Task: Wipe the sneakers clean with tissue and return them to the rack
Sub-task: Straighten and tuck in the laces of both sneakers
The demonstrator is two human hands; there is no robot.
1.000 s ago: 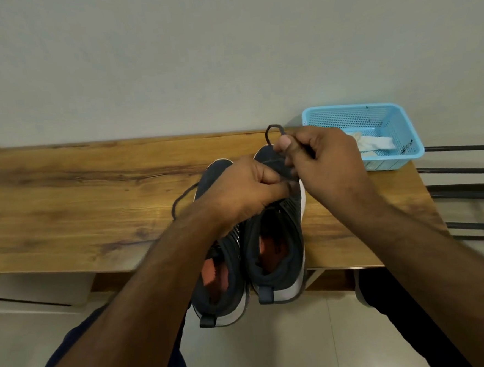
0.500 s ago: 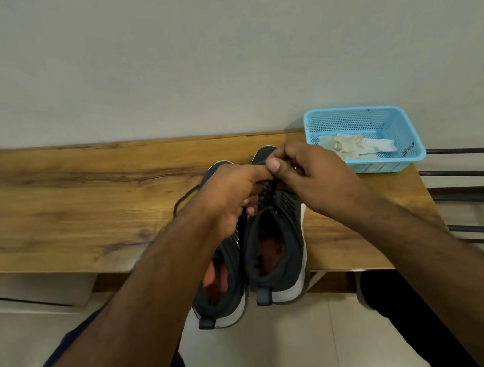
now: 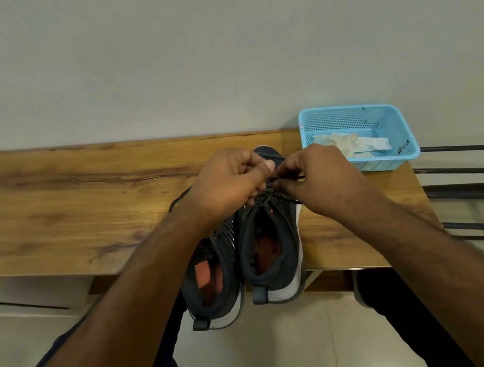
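Wooden bench (image 3: 65,213) runs along the wall, bare on the left. Left sneaker (image 3: 213,282) and right sneaker (image 3: 271,250) side by side, touching, heels overhanging the near edge. Left hand (image 3: 229,181) has moved up toward the toe versus 0.5 s ago, fingers curled, pinching the right sneaker's lace (image 3: 267,194). Right hand (image 3: 317,178) pinches the same lace, thumbs now nearly meeting. Blue basket (image 3: 403,134) at the bench's right end holds crumpled tissue (image 3: 352,144), unchanged. Rack (image 3: 463,170) bars beside it.
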